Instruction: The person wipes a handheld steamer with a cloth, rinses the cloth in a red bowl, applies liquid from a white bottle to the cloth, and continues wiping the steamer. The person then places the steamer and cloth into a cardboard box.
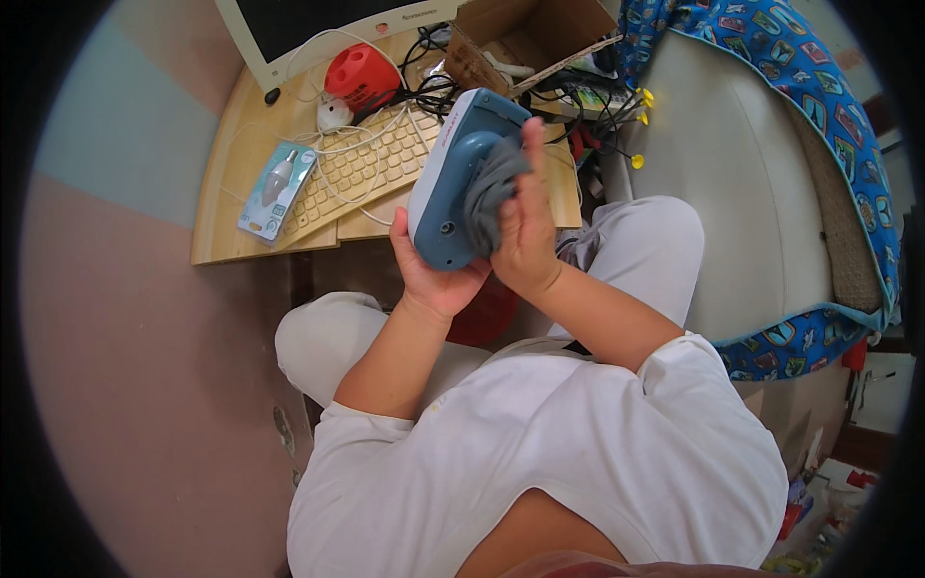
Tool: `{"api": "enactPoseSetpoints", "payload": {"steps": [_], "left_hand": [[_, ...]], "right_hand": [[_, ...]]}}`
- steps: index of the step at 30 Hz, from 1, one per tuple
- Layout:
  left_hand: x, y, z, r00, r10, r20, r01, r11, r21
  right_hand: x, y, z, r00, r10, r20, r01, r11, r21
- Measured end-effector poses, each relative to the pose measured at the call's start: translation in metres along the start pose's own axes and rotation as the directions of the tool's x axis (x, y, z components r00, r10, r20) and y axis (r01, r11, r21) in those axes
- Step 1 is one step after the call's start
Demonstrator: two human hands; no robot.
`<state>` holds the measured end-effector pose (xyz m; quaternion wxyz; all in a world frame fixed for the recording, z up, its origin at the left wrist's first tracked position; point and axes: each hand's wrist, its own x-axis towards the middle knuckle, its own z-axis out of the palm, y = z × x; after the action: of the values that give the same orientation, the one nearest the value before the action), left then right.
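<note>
A blue and white plastic device [439,206], with a rounded raised part and a small round recess on its blue face, is held tilted above my lap. My left hand [437,278] supports its lower end, thumb along the white side. My right hand [531,231] presses a crumpled grey cloth [491,191] against the blue face, fingers stretched upward. What lies under the cloth is hidden.
Behind the device, a wooden desk [217,249] holds a cream keyboard [361,170], a packaged LED bulb [278,188], a red holder [361,76], tangled cables, a monitor [325,29] and a cardboard box [535,36]. A pale seat [723,166] stands at the right.
</note>
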<state>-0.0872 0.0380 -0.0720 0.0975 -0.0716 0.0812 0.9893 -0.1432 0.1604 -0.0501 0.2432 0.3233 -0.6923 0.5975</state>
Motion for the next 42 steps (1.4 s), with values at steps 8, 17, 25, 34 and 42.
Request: {"api": "enactPoseSetpoints", "payload": {"steps": [8,17,25,34,42], "left_hand": [[-0.002,-0.009,-0.003,0.985,0.083,0.152,-0.109,0.978,0.177],[0.0,-0.009,0.0,0.942,0.274,0.195,-0.327,0.881,0.341],[-0.003,0.0,-0.012,0.937,0.229,0.264,-0.302,0.911,0.28],[-0.012,-0.002,0.008,0.976,0.043,0.213,-0.14,0.874,0.465],[-0.008,0.005,0.016,0.959,0.105,0.265,-0.256,0.725,0.639]], "right_hand": [[0.003,-0.002,-0.006,0.77,0.637,-0.02,-0.376,0.48,0.793],[-0.04,-0.033,0.016,0.783,0.605,0.146,-0.464,0.41,0.785],[-0.062,-0.008,0.003,0.681,0.612,0.402,-0.68,0.325,0.657],[-0.028,-0.001,-0.029,0.98,0.11,0.165,-0.066,0.965,-0.253],[-0.035,0.002,-0.102,0.516,0.735,0.439,-0.818,0.271,0.508]]}}
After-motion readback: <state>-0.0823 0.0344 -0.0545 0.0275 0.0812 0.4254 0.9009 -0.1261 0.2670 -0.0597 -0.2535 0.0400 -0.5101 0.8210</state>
